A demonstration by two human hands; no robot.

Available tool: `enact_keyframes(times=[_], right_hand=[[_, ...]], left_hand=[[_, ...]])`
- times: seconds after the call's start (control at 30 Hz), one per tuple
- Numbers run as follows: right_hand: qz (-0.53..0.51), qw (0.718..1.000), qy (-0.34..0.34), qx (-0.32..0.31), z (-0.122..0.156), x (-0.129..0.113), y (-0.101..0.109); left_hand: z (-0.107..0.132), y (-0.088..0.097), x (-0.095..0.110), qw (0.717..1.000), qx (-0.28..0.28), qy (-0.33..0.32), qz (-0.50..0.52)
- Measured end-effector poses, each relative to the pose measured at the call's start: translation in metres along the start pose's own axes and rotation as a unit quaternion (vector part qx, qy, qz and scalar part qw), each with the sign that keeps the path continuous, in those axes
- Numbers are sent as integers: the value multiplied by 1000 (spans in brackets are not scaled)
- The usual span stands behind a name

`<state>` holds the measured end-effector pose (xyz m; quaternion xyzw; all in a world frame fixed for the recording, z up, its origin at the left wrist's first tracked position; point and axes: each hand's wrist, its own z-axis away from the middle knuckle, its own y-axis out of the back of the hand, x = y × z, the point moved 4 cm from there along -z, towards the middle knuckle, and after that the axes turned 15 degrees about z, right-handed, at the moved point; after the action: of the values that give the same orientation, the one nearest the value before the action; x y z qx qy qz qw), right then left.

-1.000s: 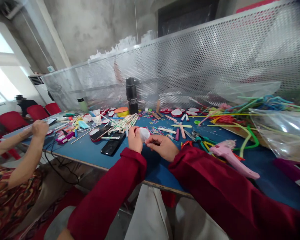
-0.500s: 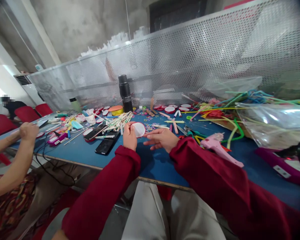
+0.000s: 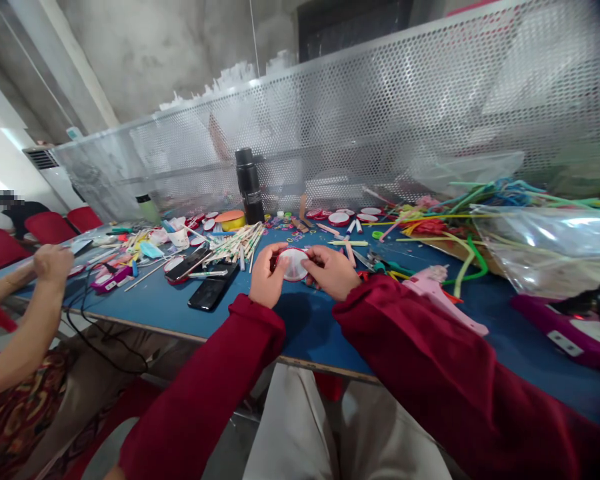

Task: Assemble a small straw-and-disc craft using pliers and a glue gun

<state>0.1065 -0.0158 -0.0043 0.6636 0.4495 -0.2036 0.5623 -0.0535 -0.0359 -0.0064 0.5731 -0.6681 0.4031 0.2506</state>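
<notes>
A round white disc with a red rim [image 3: 293,265] is held up over the blue table between both hands. My left hand [image 3: 269,277] grips its left edge, thumb on the white face. On the opposite edge, my right hand [image 3: 331,269] is closed with thumb and fingers on the rim. Small coloured rubber bands [image 3: 296,235] lie on the table behind the disc. To the left of my left hand rests a black phone [image 3: 211,291]. A pink glue gun [image 3: 445,300] lies to the right, by my right sleeve.
Pencil-like sticks [image 3: 240,241] and a black bottle [image 3: 250,187] stand out behind the left hand. More red-rimmed discs [image 3: 339,219] lie at the back. Coloured pipe cleaners [image 3: 473,207] and a purple power strip [image 3: 563,330] are right. A co-worker's hands [image 3: 53,263] are far left.
My right hand has moved left and taken hold of the disc's right edge. My left hand and the disc have shifted slightly right.
</notes>
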Motion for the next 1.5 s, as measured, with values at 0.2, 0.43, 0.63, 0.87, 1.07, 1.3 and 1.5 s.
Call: enact_keyframes(times=[0.2,0.43,0.63,0.87,1.07,1.3,1.5], right_hand=[[47,998,40,23,1,-7,5],[-19,1000,5,-4,11,-3,-1],[-61,997,-43,-19,15,4,3],[-10,999,-33,25,-1,1,27],[75,996,-7,53,-11,17,19],[127,978,70,152,-8,23,9],[121,976,58,171,-6,27,10]], left_hand=[[5,-7,7,999,-47,-25,-4],[2,-13,8,998,-45,-5,-33],[-10,-19,-13,983,-46,140,112],[-42,-28,-14,975,-118,175,69],[-53,-23,-39,983,-102,149,33],[-43,-18,-59,975,-102,199,8],[-41,-20,-60,983,-88,158,-14]])
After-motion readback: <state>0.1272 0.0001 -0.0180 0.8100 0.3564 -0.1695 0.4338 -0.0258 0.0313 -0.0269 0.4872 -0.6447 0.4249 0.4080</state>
